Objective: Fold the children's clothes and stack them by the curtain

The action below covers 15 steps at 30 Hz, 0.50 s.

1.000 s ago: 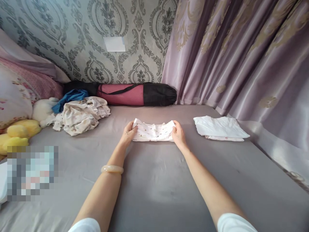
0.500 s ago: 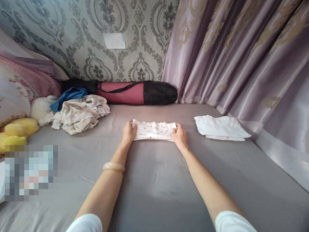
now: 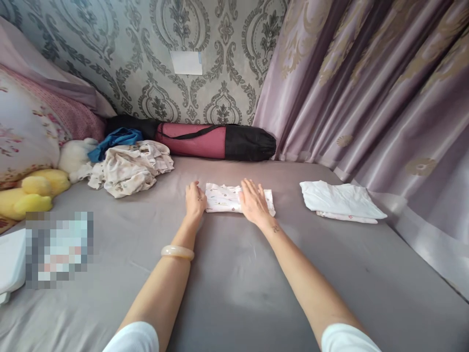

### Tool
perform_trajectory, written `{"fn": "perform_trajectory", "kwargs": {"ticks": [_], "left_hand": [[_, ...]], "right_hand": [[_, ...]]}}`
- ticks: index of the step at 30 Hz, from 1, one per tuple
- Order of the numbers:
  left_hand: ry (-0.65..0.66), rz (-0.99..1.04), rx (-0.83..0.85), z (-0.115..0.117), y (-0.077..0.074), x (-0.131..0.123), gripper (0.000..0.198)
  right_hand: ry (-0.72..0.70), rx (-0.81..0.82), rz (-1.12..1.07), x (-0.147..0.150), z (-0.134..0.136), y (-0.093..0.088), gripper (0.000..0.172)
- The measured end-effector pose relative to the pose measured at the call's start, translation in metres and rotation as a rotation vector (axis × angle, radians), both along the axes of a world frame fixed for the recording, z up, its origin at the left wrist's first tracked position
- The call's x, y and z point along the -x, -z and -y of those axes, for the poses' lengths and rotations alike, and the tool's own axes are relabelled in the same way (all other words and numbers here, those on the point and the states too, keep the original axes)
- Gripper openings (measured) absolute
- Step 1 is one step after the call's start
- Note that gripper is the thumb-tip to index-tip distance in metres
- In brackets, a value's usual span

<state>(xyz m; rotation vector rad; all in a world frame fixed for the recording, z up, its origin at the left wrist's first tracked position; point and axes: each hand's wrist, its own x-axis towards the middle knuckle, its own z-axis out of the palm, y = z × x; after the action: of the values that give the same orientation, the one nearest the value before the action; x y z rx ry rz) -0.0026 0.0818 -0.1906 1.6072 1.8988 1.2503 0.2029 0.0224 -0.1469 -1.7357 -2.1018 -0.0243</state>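
Head view — folded cloth [image 3: 222,198], right hand [image 3: 254,201] atop

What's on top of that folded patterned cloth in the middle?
The right hand is spread over the right part of the folded patterned cloth. The fabric directly beneath the hand is covered, so its pattern there can't be seen.
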Motion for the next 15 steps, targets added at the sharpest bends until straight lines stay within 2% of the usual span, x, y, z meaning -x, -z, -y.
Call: {"fn": "perform_trajectory", "kwargs": {"ticks": [4,7,9,12,15], "left_hand": [[-0.007,-0.002,-0.023,0.003,-0.002,0.005,0.035],[0.018,-0.02,-0.059,0.003,0.0,0.007,0.037],[0.03,-0.023,-0.096,0.002,0.002,0.008,0.038],[0.057,-0.019,-0.157,0.0,0.004,0.005,0.038],[0.131,-0.052,-0.208,0.0,0.004,-0.002,0.038]], "right_hand": [[-0.201,0.041,0.03,0.05,-0.009,0.008,0.058],[-0.197,0.151,0.033,0.069,-0.014,0.022,0.06],[-0.182,0.251,0.026,0.072,-0.017,0.028,0.06],[-0.195,0.358,-0.02,0.066,-0.021,0.023,0.062],[-0.134,0.314,-0.043,0.053,-0.021,0.01,0.063]]}}
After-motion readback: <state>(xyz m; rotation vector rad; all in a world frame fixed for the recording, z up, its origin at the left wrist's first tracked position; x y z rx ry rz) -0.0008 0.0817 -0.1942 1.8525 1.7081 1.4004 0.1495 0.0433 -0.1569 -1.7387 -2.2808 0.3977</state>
